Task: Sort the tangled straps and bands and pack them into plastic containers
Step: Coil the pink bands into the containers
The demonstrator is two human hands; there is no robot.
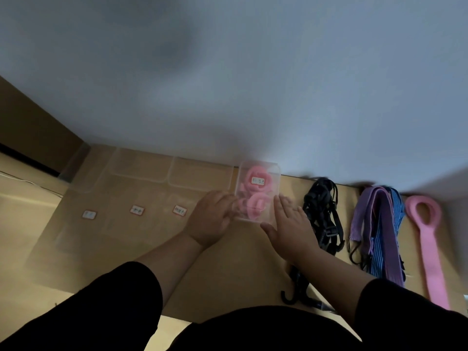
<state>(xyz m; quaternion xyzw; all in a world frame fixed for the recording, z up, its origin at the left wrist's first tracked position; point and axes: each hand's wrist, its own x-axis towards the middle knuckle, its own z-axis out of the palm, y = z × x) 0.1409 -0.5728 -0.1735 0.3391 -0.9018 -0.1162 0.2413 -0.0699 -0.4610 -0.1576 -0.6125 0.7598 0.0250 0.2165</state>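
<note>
A clear plastic container [255, 171] with a white label holds rolled pink bands [257, 201] and sits on the tan table between my hands. My left hand [210, 220] touches its left side, fingers loosely bent against the wall. My right hand [291, 224] lies flat with straight fingers against its right side. To the right lie a black strap bundle [323, 211], a purple and blue striped strap bunch [379, 229] and a long pink band [430, 244] with a loop at its far end.
Three more clear containers [200, 173] stand in a row to the left, each with a small white label [179, 210] in front. A white wall rises just behind the table. The image is blurred.
</note>
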